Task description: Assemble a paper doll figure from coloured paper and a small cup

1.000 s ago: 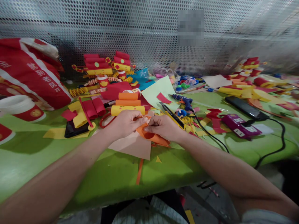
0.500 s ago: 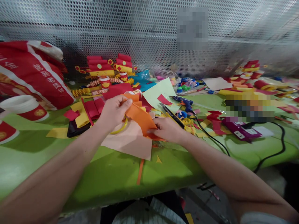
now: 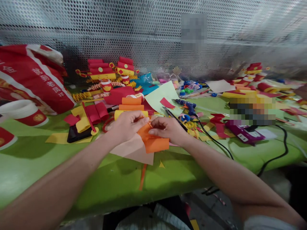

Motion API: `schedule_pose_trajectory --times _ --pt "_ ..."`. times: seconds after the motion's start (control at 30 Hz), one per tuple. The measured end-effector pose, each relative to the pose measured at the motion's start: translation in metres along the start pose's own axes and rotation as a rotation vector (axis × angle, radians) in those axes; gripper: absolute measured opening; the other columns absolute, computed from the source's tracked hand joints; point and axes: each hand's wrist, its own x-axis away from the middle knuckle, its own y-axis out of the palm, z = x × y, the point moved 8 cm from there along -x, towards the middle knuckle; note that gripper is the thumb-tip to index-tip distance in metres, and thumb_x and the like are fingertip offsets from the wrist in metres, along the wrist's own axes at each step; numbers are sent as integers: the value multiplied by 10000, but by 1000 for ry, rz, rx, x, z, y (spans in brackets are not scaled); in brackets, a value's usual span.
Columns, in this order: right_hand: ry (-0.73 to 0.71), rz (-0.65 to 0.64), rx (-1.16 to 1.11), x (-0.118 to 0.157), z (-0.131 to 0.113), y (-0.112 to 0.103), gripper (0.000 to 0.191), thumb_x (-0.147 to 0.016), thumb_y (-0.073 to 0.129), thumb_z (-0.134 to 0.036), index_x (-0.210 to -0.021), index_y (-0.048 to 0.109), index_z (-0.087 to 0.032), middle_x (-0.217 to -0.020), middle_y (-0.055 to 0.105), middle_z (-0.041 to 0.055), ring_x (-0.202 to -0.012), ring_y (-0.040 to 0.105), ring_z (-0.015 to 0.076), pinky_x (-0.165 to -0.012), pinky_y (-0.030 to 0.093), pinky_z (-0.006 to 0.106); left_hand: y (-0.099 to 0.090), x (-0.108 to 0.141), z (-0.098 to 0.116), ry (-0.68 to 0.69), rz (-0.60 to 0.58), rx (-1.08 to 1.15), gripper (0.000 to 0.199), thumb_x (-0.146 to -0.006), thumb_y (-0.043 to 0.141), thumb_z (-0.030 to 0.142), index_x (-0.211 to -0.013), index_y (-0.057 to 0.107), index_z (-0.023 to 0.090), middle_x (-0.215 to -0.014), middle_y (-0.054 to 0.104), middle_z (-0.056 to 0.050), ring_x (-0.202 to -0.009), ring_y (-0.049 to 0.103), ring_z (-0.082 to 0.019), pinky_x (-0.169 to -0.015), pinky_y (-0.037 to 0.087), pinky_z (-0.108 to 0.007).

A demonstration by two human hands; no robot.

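Observation:
Between my two hands is a strip of orange paper (image 3: 157, 145), bent so that one part curls over toward me. My left hand (image 3: 128, 126) pinches its far left end. My right hand (image 3: 168, 127) is closed on the same strip just beside it, fingertips nearly meeting the left ones. Under the strip lies a pale pink sheet (image 3: 134, 151). Right behind my hands are an orange paper roll (image 3: 131, 101) and a yellow paper roll (image 3: 117, 114), partly hidden by my left hand.
A glue gun (image 3: 187, 104) and a black craft knife (image 3: 176, 118) lie right of my hands. Paper figures (image 3: 99, 72) stand at the back. On the left are a red bag (image 3: 35, 76), paper cups (image 3: 26, 111) and a black phone (image 3: 79, 134). A purple power strip (image 3: 244, 132) trails a cable.
My right hand has moved up and left to meet my left hand. The orange strip, stretched between them before, is now bunched and folded toward me.

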Motion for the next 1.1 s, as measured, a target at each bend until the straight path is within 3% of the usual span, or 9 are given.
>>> schedule_pose_trajectory --times 0.13,0.47,0.87,1.1 --pt "-54 12 144 3 -10 5 223 -759 583 -302 -591 528 -167 -532 487 -46 -517 411 72 -530 304 224 3 1 7 64 -15 -94 317 -803 451 344 -542 414 167 -500 329 58 -484 305 -74 -476 244 -223" --pt "-41 -31 232 2 -14 6 176 -805 509 -218 -646 569 -173 -521 491 -38 -501 414 78 -519 290 215 4 1 4 23 -60 -105 321 -819 411 359 -552 386 183 -465 340 55 -459 344 -86 -454 252 -219" --pt "27 -16 98 -1 0 10 177 -727 612 -293 -612 563 -167 -526 503 -46 -497 396 71 -503 276 221 5 -1 -1 8 -88 -122 284 -793 443 370 -632 538 157 -555 480 28 -527 413 -99 -490 289 -223" --pt "-26 -62 29 -1 -5 14 272 -798 471 -333 -574 466 -178 -517 438 -44 -489 368 68 -495 280 216 4 -3 -5 13 -93 -127 277 -803 438 381 -661 530 161 -576 491 29 -543 432 -104 -502 303 -228"
